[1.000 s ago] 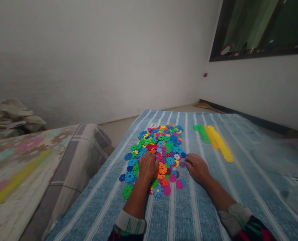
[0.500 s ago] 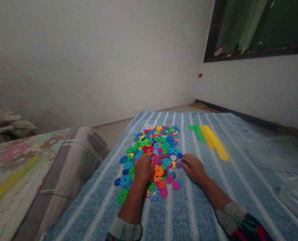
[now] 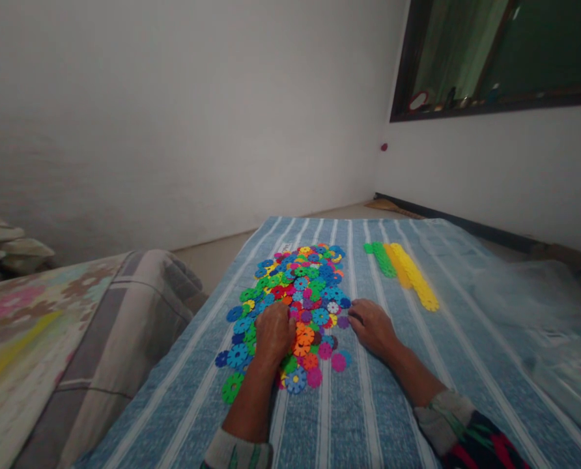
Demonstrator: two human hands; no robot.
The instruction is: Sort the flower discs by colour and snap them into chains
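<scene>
Many-coloured notched plastic discs, like snowflake building discs [image 3: 301,284], lie in a long loose pile on the striped cloth. My left hand [image 3: 274,329] rests on the pile's left middle, back up, with its fingers curled in and partly hidden. Against the right edge of the pile is my right hand [image 3: 372,326], its fingers bent together beside a dark blue disc [image 3: 345,303] and a purple disc [image 3: 343,322]. Whatever either hand pinches does not show. Further right lie overlapped rows of green discs [image 3: 383,259], orange discs [image 3: 400,266] and yellow discs [image 3: 418,280].
A blue-and-white striped cloth [image 3: 349,417] covers the table. Clear plastic bags [image 3: 529,293] lie along its right side. To the left stands a surface under a floral cover [image 3: 27,312] and grey cloth [image 3: 139,286]. Behind is a white wall [image 3: 197,117].
The whole view has shifted slightly, so everything appears a little further left. Both hands keep nearly the same place against the discs; no disc has visibly moved.
</scene>
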